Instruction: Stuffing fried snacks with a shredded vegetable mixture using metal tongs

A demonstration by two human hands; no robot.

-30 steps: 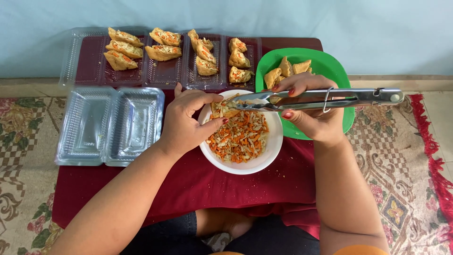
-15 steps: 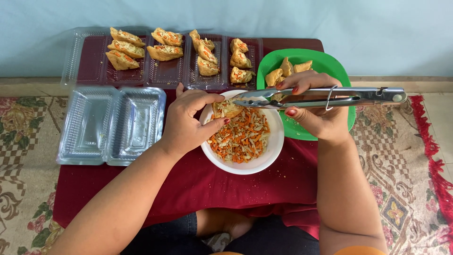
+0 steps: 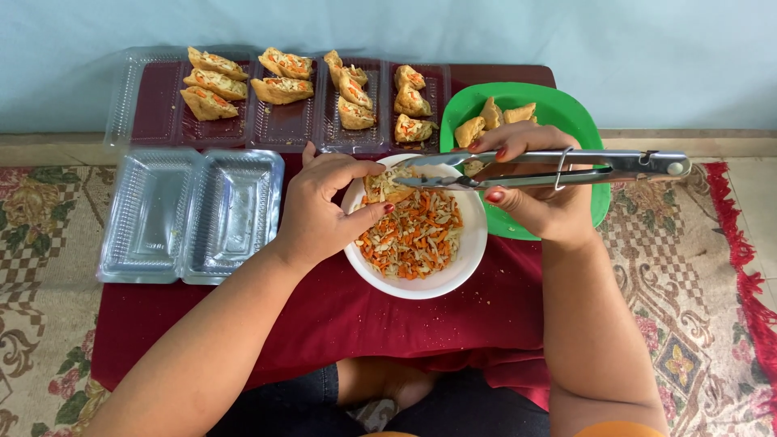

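Observation:
My left hand (image 3: 324,210) holds a fried tofu pocket (image 3: 387,186) over the near-left rim of a white bowl (image 3: 465,259) filled with shredded carrot and sprout mix (image 3: 414,233). My right hand (image 3: 538,198) grips metal tongs (image 3: 558,168) that lie level, tips pointing left and touching the pocket's open side. Behind the right hand sits a green plate (image 3: 558,109) with a few unfilled tofu pieces (image 3: 492,117).
Open clear plastic boxes (image 3: 279,125) along the back hold several stuffed tofu pockets (image 3: 283,77). An empty clear box (image 3: 190,214) lies at the left. All rest on a low table under a dark red cloth (image 3: 364,324), on a patterned rug (image 3: 40,243).
Both hands stay over the bowl. The tongs' tips have shifted slightly at the mouth of the tofu pocket; nothing else moved.

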